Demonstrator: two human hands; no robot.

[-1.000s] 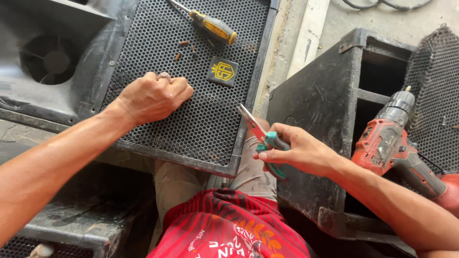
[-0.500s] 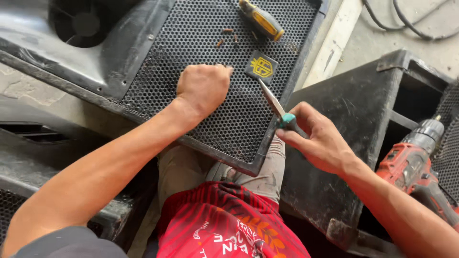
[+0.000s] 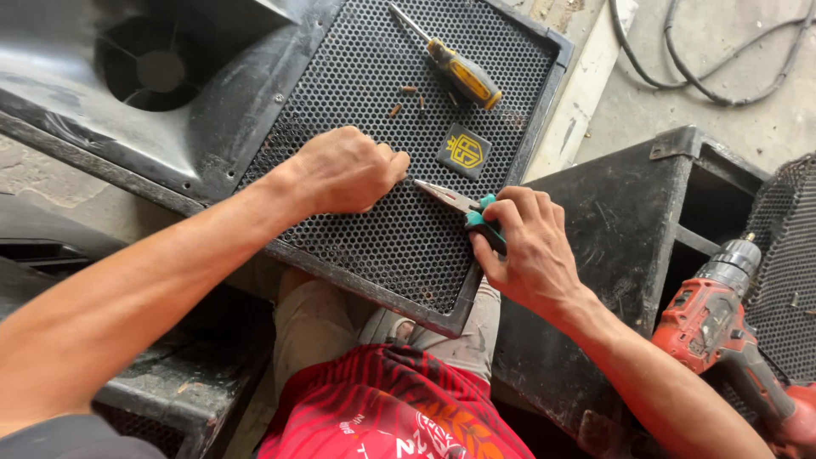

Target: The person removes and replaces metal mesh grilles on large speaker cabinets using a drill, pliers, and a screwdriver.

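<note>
Bracing the perforated grille (image 3: 374, 127), the left hand (image 3: 348, 170) rests fisted, grip empty; the right hand (image 3: 527, 246) clamps teal-handled pliers (image 3: 463, 208), nose aimed at the mesh.

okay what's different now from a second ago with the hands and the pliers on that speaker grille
The right hand has brought the teal-handled pliers from beside the grille onto it, tips toward the left hand. That fist stays pressed on the mesh. The yellow screwdriver, loose screws and red drill lie unmoved.

The right hand (image 3: 529, 255) now lowers the teal-handled needle-nose pliers (image 3: 463, 208) flat onto the black perforated metal grille (image 3: 399, 246) (earlier raised). Their tip now points toward the left hand's (image 3: 348, 170) knuckles.
</note>
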